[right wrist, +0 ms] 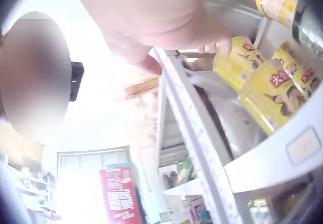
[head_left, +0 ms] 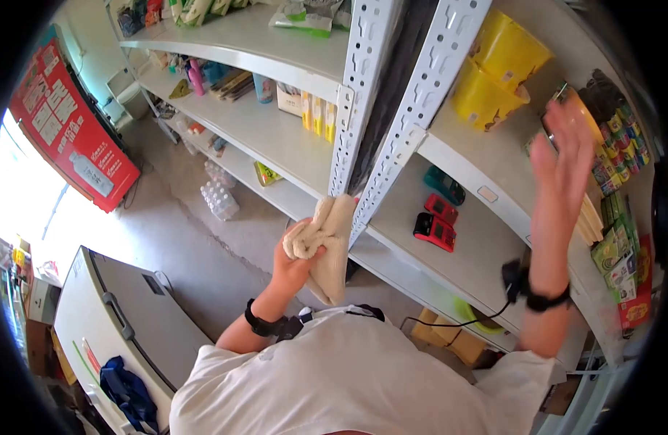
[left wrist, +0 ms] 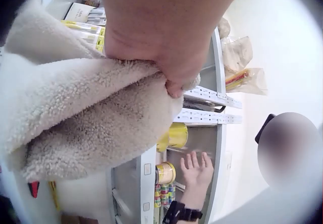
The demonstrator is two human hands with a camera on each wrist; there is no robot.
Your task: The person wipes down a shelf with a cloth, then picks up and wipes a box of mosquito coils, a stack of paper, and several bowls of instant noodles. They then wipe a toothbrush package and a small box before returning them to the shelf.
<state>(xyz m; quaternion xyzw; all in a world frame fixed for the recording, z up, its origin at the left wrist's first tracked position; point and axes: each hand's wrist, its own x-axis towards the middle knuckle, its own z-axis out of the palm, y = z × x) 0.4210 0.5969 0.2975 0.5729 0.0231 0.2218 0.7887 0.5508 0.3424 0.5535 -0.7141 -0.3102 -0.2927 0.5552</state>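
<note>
In the head view my left hand (head_left: 294, 264) grips a folded cream towel (head_left: 332, 250) in front of my chest, beside the white shelf posts. The fluffy towel (left wrist: 91, 118) fills much of the left wrist view and hangs in loose folds, hiding most of the fingers. My right hand (head_left: 566, 156) is raised at the right-hand shelf with fingers spread and nothing in it. Yellow printed tubs (head_left: 490, 94) stand on that shelf to its left. From the right wrist, the fingers overlap the top of one yellow tub (right wrist: 239, 60).
Several small colourful cans (head_left: 617, 156) sit right of the right hand. Red-and-black items (head_left: 435, 230) lie one shelf lower. Perforated white posts (head_left: 414, 116) divide the shelving. At left are a grey-lidded freezer (head_left: 142, 297), a red banner (head_left: 76, 130) and packed bottles (head_left: 219, 199) on the floor.
</note>
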